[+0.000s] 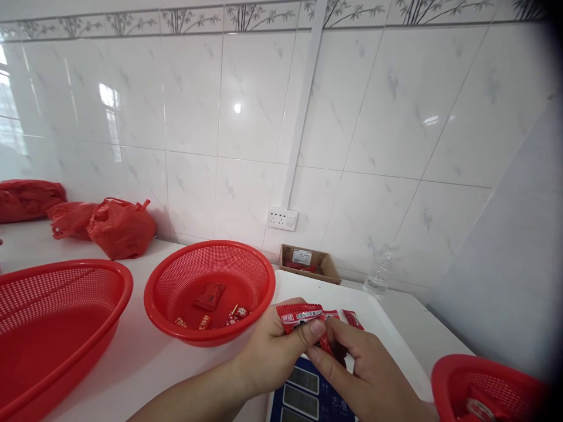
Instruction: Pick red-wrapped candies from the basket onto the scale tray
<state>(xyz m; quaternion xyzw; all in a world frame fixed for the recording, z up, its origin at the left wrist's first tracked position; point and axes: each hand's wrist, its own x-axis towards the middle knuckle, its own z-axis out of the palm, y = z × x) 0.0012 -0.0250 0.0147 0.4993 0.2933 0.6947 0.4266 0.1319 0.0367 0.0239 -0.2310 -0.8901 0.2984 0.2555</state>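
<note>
Both hands meet over a blue scale (325, 404) at the lower middle. My left hand (275, 346) is closed on a small red printed packet (299, 313), its crimped edge standing up between thumb and fingers. My right hand (363, 366) comes in from the right, thumb and forefinger pinching the same packet's lower part. Just behind the fingers, another red packet (352, 318) lies on the white tray (387, 328). To the left of my left hand stands a round red basket (152, 299) with a dark red packet (209, 296) and several small patterned pieces inside.
A large red basket (125, 281) fills the left side, and another red basket (444, 366) holding packets stands at lower right. Tied red plastic bags (123, 228) sit at the back left. By the wall are a cardboard box (332, 271) and a clear plastic bottle (380, 271).
</note>
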